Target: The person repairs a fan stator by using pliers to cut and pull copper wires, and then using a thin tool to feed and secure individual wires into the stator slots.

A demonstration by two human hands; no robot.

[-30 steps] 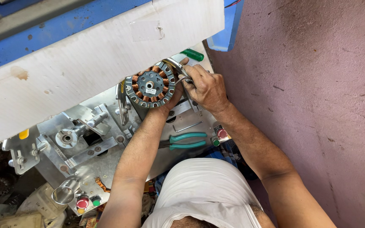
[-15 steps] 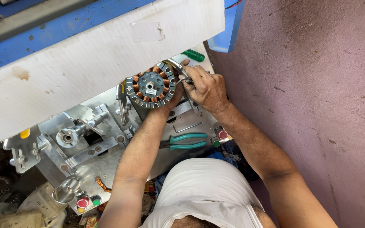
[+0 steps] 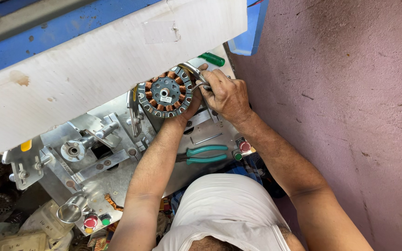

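Copper-wound round stator [image 3: 164,92] sits upright on metal jig plate [image 3: 117,172], just under white board [image 3: 94,56]. Left hand [image 3: 192,103] mostly hidden behind stator's right edge, fingers curled round rim; grip detail can't tell. Right hand [image 3: 226,95] closed on curved metal clamp arm [image 3: 196,74] at stator's upper right, knuckles up. Green-handled pliers [image 3: 205,154] lying on plate betw. both forearms. Hex key [image 3: 208,138] just above pliers. Red & green buttons [image 3: 241,149] near right forearm. Green screwdriver handle [image 3: 212,59] above right hand.

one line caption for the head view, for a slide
Both hands grip a round copper-wound motor part on a metal machine.
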